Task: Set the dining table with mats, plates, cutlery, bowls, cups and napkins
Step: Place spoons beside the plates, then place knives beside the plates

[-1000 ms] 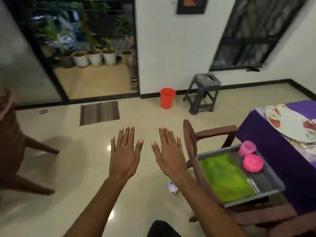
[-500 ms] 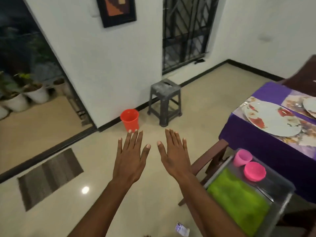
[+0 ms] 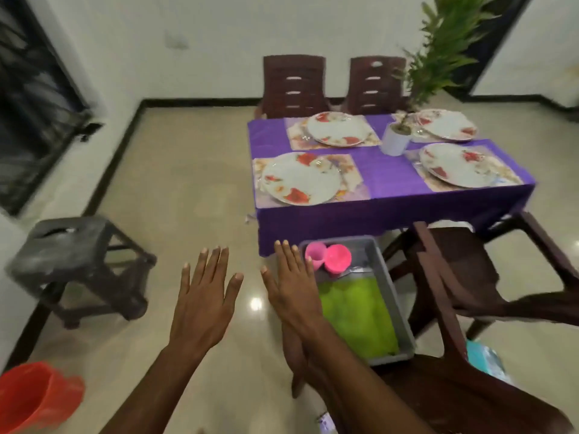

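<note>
My left hand point(image 3: 203, 296) and my right hand point(image 3: 293, 289) are held out flat, fingers straight, holding nothing. Just right of my right hand a grey tray point(image 3: 387, 270) rests on a dark chair point(image 3: 445, 396). The tray holds a green cloth point(image 3: 357, 314), a pink cup point(image 3: 315, 253) and a pink bowl point(image 3: 338, 256). Beyond it stands the dining table under a purple cloth point(image 3: 391, 180). Several floral mats each carry a flowered plate, the nearest plate point(image 3: 300, 178) at the front left corner.
A white pot with a green plant point(image 3: 396, 140) stands mid-table. Two dark chairs point(image 3: 294, 86) stand behind the table, another point(image 3: 470, 270) at its near right. A grey stool point(image 3: 72, 245) sits left, a red bucket point(image 3: 34, 396) at the bottom left.
The view has swung right: the dining table now fills the upper middle, the stool and bucket have slid to the left. Both hands stay flat and empty.
</note>
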Available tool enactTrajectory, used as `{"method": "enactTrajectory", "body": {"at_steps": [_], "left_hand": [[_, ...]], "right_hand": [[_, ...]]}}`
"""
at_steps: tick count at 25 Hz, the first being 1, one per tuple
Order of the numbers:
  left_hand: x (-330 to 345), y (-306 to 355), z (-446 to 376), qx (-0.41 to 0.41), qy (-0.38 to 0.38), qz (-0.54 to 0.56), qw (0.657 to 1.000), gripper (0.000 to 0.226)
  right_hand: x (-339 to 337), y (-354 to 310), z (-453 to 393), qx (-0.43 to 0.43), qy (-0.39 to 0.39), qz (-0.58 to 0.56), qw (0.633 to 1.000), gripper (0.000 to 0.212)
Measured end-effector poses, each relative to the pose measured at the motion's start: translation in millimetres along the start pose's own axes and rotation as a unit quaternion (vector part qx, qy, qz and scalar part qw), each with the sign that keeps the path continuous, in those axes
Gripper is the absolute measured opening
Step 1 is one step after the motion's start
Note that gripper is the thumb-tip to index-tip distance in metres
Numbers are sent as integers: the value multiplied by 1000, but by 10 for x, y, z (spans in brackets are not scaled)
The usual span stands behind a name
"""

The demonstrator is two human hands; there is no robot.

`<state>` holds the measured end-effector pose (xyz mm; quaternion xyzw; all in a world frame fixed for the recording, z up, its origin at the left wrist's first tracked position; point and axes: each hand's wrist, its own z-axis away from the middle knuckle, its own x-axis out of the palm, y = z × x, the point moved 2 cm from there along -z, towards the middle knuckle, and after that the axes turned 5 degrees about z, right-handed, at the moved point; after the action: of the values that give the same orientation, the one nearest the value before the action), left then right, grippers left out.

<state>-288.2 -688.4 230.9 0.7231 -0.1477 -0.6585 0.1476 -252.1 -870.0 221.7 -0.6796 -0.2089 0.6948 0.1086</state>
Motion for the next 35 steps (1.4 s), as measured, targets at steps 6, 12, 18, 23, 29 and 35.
{"method": "enactTrajectory", "body": {"at_steps": [6, 12, 18, 23, 29, 35], "left_hand": [[34, -46, -948, 151, -71, 69, 984, 74], [662, 257, -1918, 283, -153, 41, 946, 69], [1500, 740, -2701, 372, -244, -5, 896, 79], [2521, 1471, -3148, 425, -333, -4, 842, 87], [4016, 1784, -3294, 436, -411, -70, 797, 117], [4699, 1568, -3232, 459, -362, -157, 796, 108]], "right_hand": [[-7, 214, -170, 193, 65, 9, 979, 76], [277, 910, -502, 382, 118, -109, 910, 33], [599, 1856, -999, 553, 141, -245, 784, 21], [886, 2586, -1446, 627, 155, -281, 710, 23], [1552, 3547, -1612, 676, 153, -258, 673, 25], [2241, 4344, -2021, 694, 103, -247, 668, 41]]}}
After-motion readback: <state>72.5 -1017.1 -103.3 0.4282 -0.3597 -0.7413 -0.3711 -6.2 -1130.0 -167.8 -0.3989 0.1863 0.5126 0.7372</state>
